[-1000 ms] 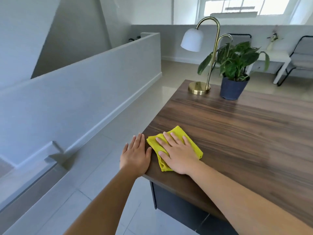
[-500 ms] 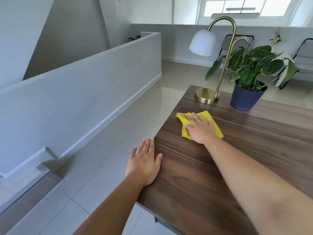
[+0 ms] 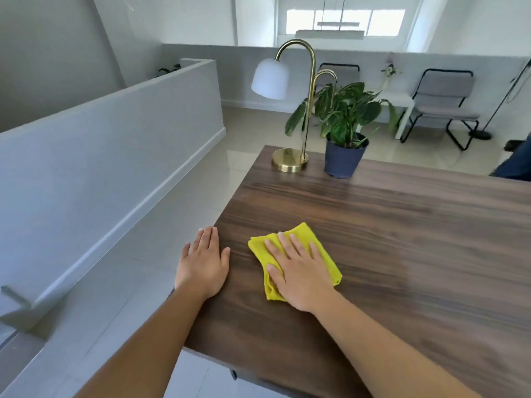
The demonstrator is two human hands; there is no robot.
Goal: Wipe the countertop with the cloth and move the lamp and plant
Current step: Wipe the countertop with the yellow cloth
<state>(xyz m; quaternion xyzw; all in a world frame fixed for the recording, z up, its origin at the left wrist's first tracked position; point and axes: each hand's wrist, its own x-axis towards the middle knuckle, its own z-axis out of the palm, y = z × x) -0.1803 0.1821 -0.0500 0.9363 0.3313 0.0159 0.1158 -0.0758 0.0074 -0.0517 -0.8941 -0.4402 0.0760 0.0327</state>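
1. Dark wood-grain covered the desk (image 3: 402, 239), which stood over pale floor tiles (image 3: 161, 254) beside a low grey partition wall (image 3: 100, 156).
2. The right hand (image 3: 298, 271) lay palm-down on a folded yellow cloth (image 3: 327, 259), its fingers (image 3: 287, 245) spread apart and flat, pressing the cloth to the desk without gripping it.
3. Yellow fabric showed past the fingertips, to the thumb side and beyond the little finger.
4. The left hand (image 3: 201, 265) rested flat at the desk's left edge, fingers close together and thumb out, holding nothing; it sat just beside the cloth but apart from it.
5. Well beyond the right fingertips, at the far left corner of the desk, stood a brass lamp (image 3: 290, 163) with a white shade.
6. A leafy plant (image 3: 344, 116) in a dark blue pot stood just right of the lamp's base, both upright.
7. Folding chairs (image 3: 442, 104) and a white side table (image 3: 402, 110) stood farther back.
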